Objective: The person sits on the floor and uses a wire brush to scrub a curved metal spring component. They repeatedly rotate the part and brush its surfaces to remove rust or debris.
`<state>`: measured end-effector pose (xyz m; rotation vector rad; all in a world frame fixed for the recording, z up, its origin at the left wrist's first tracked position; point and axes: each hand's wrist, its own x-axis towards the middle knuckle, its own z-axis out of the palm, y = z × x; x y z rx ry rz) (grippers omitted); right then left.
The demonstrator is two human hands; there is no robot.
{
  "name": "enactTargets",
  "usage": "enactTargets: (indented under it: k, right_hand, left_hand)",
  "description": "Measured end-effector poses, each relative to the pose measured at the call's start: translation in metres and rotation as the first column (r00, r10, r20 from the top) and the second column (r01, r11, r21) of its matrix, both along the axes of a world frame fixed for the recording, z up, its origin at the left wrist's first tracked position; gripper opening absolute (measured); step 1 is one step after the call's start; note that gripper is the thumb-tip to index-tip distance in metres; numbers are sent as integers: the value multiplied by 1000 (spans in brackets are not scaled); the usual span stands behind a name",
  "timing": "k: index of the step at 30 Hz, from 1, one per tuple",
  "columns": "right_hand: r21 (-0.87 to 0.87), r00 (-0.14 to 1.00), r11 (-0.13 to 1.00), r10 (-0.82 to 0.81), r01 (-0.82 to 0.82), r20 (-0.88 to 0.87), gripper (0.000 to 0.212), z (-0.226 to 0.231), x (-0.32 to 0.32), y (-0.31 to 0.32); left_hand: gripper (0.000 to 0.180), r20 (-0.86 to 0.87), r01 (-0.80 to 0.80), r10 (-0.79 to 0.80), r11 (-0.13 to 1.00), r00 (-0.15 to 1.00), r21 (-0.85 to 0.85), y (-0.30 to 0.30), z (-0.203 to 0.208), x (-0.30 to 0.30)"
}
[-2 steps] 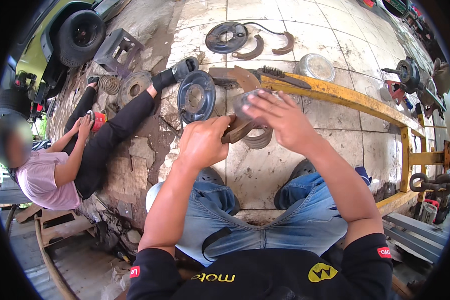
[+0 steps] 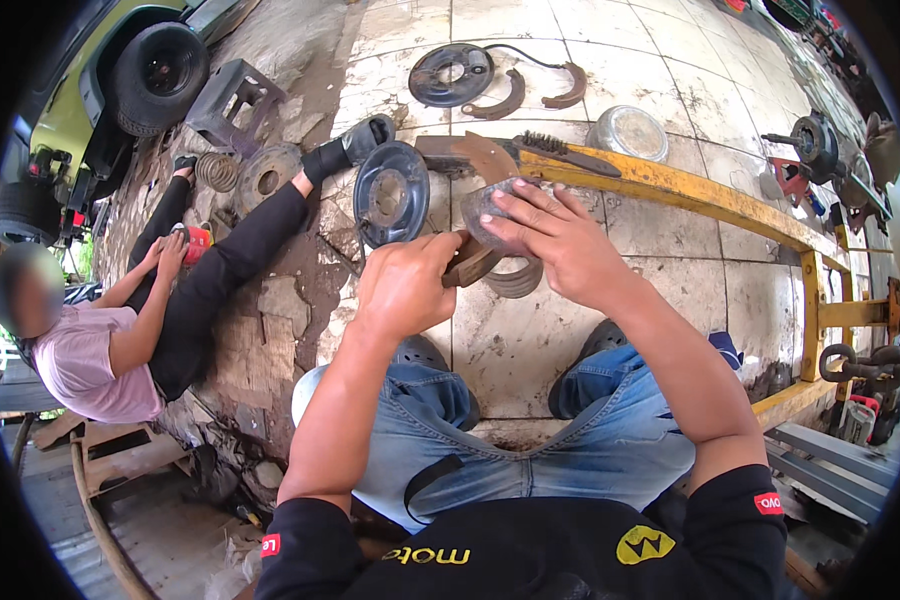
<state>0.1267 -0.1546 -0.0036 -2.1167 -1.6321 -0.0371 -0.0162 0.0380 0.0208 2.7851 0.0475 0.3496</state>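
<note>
In the middle, my left hand [image 2: 407,285] is closed around a curved brown brake shoe [image 2: 473,265]. My right hand [image 2: 560,235] lies over the shoe's far side, its fingers pressing a rough grey sheet, apparently sandpaper [image 2: 477,215], against it. That sheet hides much of the shoe's curved face. Beneath the hands, a ribbed round part [image 2: 516,281] shows partly on the tiles. Just beyond them, a rusty curved piece [image 2: 490,155] and a wire brush [image 2: 570,154] rest at the end of a yellow metal beam [image 2: 670,185].
A dark brake backing plate [image 2: 392,193] stands left of my hands. Farther off lie another backing plate [image 2: 451,75], two brake shoes [image 2: 500,98] and a round silver part [image 2: 630,135]. On the left, a seated person [image 2: 100,350] stretches a leg toward the parts.
My right hand has shifted slightly toward me over the shoe, with the grey sheet under its fingers. The left hand keeps its grip in the same place.
</note>
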Motion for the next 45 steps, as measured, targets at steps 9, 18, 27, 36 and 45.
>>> enactTargets:
  k: [9,18,27,36,45]
  right_hand:
    - [-95,959,957,-280,275,-43,62,-18,31,3]
    - [85,994,991,-105,103,20,60,-22,26,-3]
    - [66,996,996,-60,55,73,62,-14,26,-3]
    - [162,998,987,-31,21,57,68,-14,22,-2]
    - [226,998,972,-63,58,13,62,-7,30,-3]
  left_hand:
    - [43,39,9,-8,999,999,-34,-1,-6,0]
    - [43,71,49,-49,999,996,0,-1,-4,4]
    - [44,51,76,-77,997,996,32,-1,0,1]
    - [48,40,70,-72,997,997,34,-3,0,5]
    - [48,40,91,-91,996,995,2,-6,-4,5]
